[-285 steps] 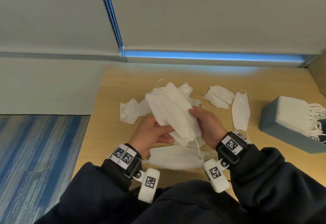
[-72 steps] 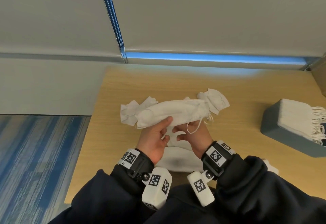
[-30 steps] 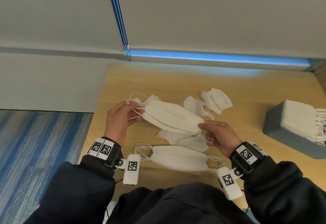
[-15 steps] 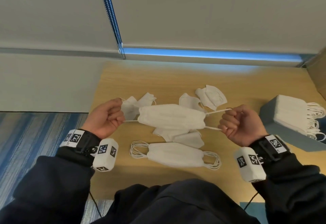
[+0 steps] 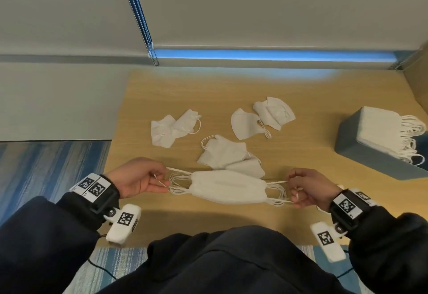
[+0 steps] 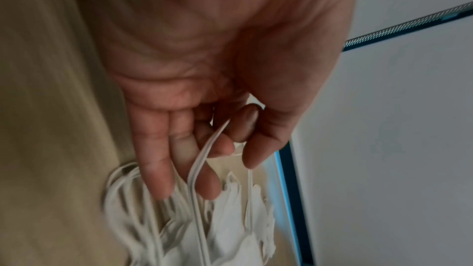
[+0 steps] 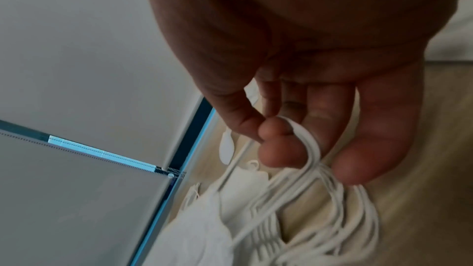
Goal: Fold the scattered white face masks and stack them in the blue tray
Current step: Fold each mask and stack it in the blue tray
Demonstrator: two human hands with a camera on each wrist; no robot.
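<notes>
A folded white mask point(image 5: 228, 183) lies on top of a pile of folded masks near the table's front edge. My left hand point(image 5: 162, 179) pinches its left ear loop point(image 6: 202, 155) and my right hand point(image 5: 293, 190) pinches its right ear loop point(image 7: 311, 145), thumb against fingers. Several loose unfolded masks lie behind it: a pair on the left point(image 5: 171, 128), two in the middle point(image 5: 223, 152), two further back point(image 5: 275, 111). The blue tray point(image 5: 356, 152) stands at the right with a stack of folded masks point(image 5: 379, 126) in it, their loops hanging rightwards.
The wooden table point(image 5: 301, 99) ends at a grey wall with a blue strip point(image 5: 266, 53) behind. A bead cord point(image 5: 139, 18) hangs at the back left. Striped blue carpet point(image 5: 46, 166) lies off the table's left edge.
Both hands have come down and towards me with the stretched mask, from above the loose masks onto the folded pile at the front. The loops are now less taut.
</notes>
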